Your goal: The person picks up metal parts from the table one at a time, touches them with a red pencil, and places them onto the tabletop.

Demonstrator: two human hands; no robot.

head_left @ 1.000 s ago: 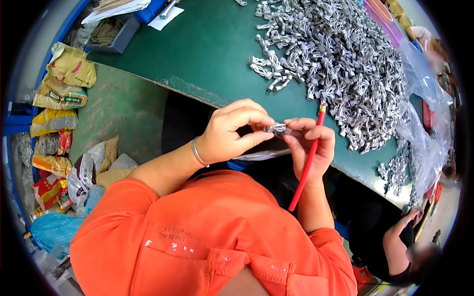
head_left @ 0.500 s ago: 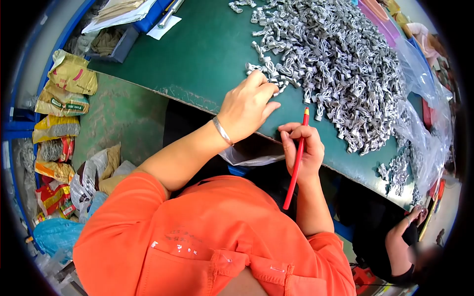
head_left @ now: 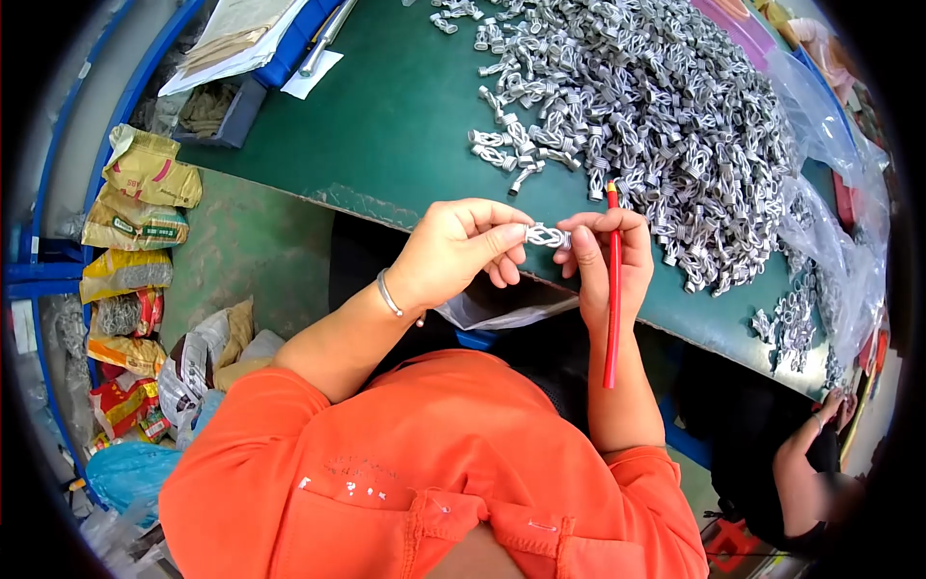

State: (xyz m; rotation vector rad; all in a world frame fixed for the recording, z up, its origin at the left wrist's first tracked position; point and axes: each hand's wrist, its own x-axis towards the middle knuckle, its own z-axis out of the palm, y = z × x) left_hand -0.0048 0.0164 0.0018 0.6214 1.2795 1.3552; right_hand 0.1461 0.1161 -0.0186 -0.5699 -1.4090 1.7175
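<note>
A small silver twisted metal piece, with looped strands and ribbed ends, is held level just past the table's front edge. My left hand pinches its left end between thumb and fingers. At the other end, the fingertips of my right hand touch it. That same hand also grips a red pencil with a yellowish tip, its point up and away from me. Beyond both hands lies a large heap of similar metal pieces, with a few strays at its near left side.
On the green table stand a grey bin and papers at the left. An open white bag hangs below the edge. Sacks line the left floor. Another person's hand shows at far right.
My left hand has drawn back from the heap's edge with a metal piece and brought it to my right hand. The red pencil has turned more upright.
</note>
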